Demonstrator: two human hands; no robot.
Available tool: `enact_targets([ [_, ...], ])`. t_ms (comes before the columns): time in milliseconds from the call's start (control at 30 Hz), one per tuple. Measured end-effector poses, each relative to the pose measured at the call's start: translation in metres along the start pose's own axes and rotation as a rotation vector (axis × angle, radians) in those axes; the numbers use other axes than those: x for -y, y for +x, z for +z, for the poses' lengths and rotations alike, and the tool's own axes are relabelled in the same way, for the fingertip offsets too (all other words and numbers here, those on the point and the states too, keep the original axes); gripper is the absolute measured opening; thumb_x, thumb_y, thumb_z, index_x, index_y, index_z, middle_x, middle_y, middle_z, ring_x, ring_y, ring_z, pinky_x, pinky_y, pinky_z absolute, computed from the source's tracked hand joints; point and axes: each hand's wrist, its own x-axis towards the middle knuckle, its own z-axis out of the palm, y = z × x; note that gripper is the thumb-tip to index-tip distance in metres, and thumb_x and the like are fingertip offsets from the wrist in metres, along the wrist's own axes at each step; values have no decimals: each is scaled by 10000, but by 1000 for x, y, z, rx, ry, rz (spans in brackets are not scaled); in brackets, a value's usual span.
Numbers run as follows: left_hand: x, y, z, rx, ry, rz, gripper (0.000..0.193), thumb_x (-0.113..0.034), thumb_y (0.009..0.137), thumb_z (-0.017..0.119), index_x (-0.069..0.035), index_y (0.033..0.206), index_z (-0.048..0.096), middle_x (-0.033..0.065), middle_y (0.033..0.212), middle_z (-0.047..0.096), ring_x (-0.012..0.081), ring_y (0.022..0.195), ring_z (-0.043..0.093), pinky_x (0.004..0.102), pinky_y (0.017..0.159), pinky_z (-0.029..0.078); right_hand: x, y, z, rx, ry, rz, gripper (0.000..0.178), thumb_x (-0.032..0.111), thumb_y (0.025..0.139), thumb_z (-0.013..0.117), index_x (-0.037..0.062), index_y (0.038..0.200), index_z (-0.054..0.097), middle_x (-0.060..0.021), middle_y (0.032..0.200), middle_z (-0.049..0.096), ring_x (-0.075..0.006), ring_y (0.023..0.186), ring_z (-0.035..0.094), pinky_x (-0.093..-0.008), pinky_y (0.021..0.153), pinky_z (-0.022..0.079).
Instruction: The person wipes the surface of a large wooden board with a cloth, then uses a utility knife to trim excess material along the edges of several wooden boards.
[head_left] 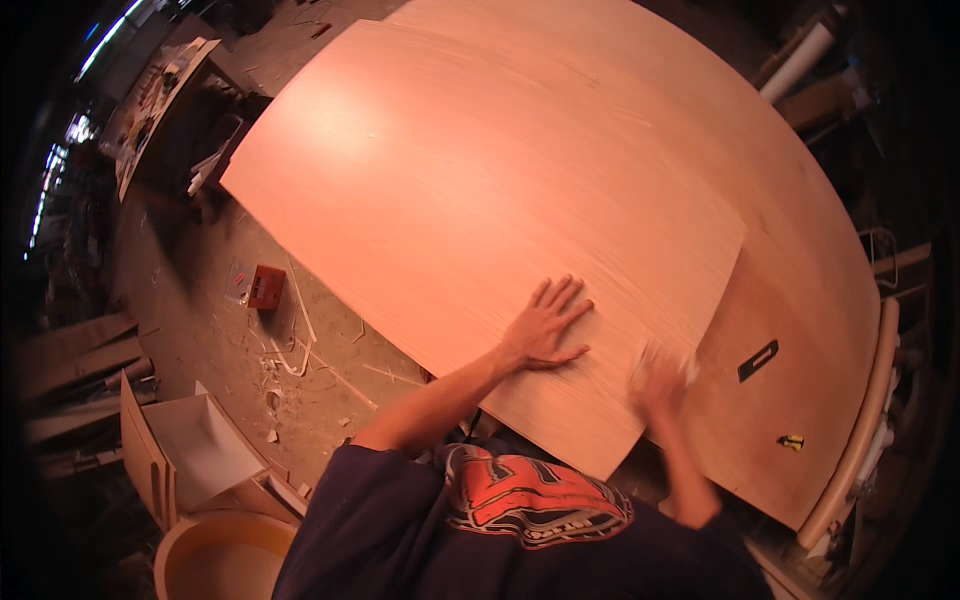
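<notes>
A large sheet of pale plywood lies in front of me, on top of a wider wooden panel. My left hand rests flat on the sheet near its front edge, fingers spread, holding nothing. Close to the sheet's right front corner, my right hand is smeared by motion. It is closed over something pale, too blurred to name, against the sheet's surface. On the panel to the right lie a flat black piece with a slot and a small yellow-and-black tool.
A brown tube runs along the panel's right edge. On the floor to the left are a red box and scattered scraps. A wooden box and a round yellow tub stand at lower left. A cluttered bench stands far left.
</notes>
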Motion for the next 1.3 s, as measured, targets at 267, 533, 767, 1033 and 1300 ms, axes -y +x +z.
enact_targets([
  [267,57,-99,-48,-132,-89,-293,694,-515,853,516,-86,1378,371,132,1434,361,281,1367,273,502,1128,83,58,-128,65,-207,-23,-494,231,241,668,664,185,890,637,-27,865,558,-261,873,546,-497,761,399],
  [533,206,-387,-107,-847,326,-1461,789,-262,803,654,-96,1440,219,183,1444,304,342,1342,266,495,1109,149,313,118,-30,-143,-193,-1421,308,207,705,603,193,1013,609,-43,924,577,-276,895,548,-454,734,432],
  [767,118,-502,40,-916,-42,-2143,683,71,696,596,-29,1336,381,204,1321,402,369,1241,374,391,1051,295,679,313,-90,-330,-154,-1533,230,244,709,633,124,896,570,-113,832,562,-309,829,553,-449,697,448],
  [1033,59,-456,48,-498,-267,-2478,330,-293,789,679,-48,989,584,193,836,633,369,845,603,469,731,454,803,433,-102,-522,-9,-1467,343,203,722,628,103,1046,575,-141,941,588,-355,905,568,-439,760,469],
  [1300,260,-481,-41,-681,-385,-1921,560,-535,817,583,-1,983,602,261,964,621,406,983,578,483,822,438,507,261,-83,-444,-6,-1082,344,160,684,607,143,1027,635,-100,905,560,-303,949,524,-541,1014,296],
])
